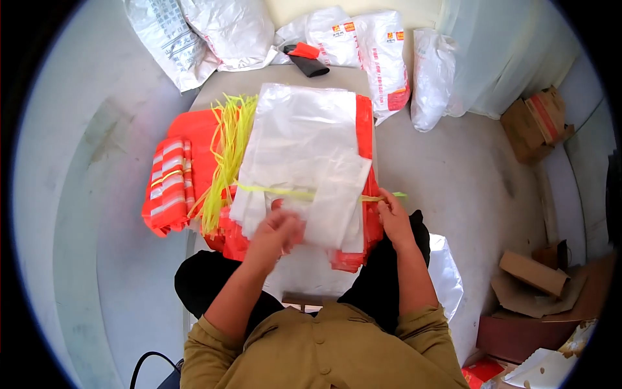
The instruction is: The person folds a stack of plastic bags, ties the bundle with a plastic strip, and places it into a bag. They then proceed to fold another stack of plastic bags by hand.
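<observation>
Stack (301,123) of white-and-red bags: one, on the worktop (223,83) before me, near edges uneven.
Strip (275,190), yellow: one, across the stack from left to right, partly hidden by white plastic.
Right hand (391,211): mine, at the stack's right edge, thumb and fingers pinching the strip near its end.
Left hand (280,230): mine, blurred above the stack's near part, fingers curled; whether it grips anything, I cannot tell.
Loose strips (228,146), yellow: a bunch, just left of the stack.
Bundle (171,185), red-and-white, banded: leftmost.
Risks, in my judgement: uneven bags could slide apart if I pull from one side; the thin strip could snap or slip under a hard tug; loose strips could snag if the stack shifts left.
</observation>
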`<state>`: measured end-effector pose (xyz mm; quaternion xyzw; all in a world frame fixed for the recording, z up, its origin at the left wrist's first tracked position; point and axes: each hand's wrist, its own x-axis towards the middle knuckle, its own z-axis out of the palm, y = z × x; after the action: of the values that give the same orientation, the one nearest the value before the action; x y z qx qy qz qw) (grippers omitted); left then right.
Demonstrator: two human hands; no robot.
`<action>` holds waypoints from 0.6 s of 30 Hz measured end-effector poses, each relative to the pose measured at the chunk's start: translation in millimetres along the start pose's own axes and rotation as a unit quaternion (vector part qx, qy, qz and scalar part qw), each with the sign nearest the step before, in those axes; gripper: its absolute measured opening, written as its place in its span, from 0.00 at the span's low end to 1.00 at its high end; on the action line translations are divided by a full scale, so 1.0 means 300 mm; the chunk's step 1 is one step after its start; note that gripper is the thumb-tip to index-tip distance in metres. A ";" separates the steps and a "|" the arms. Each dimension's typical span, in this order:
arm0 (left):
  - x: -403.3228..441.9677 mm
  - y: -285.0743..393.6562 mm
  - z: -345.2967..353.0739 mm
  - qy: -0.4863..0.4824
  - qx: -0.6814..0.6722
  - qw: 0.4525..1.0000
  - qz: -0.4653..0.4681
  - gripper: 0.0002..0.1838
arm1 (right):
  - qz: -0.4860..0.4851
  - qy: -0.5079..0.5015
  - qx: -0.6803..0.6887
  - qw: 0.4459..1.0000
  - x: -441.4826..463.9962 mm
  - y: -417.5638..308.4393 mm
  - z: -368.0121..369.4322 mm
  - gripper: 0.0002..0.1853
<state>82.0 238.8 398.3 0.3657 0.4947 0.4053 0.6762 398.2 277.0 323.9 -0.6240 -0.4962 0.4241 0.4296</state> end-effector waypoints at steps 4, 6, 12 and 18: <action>0.073 0.056 -0.034 0.085 -0.014 0.995 0.060 0.17 | 0.020 0.041 0.100 0.994 -0.035 -0.083 0.011 0.21; 0.086 0.082 -0.023 0.076 -0.023 0.996 0.032 0.21 | 0.003 0.059 0.096 0.994 -0.031 -0.075 0.019 0.20; 0.148 0.030 0.004 0.127 -0.159 0.979 0.031 0.29 | -0.047 0.070 0.143 0.986 -0.022 -0.101 0.061 0.16; 0.141 -0.018 0.001 0.173 -0.027 0.976 0.128 0.26 | -0.032 0.088 0.155 0.984 -0.003 -0.090 0.053 0.15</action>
<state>90.9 275.2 377.8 0.3320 0.5418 0.5591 0.5326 375.9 281.7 345.5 -0.5686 -0.4049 0.4253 0.5761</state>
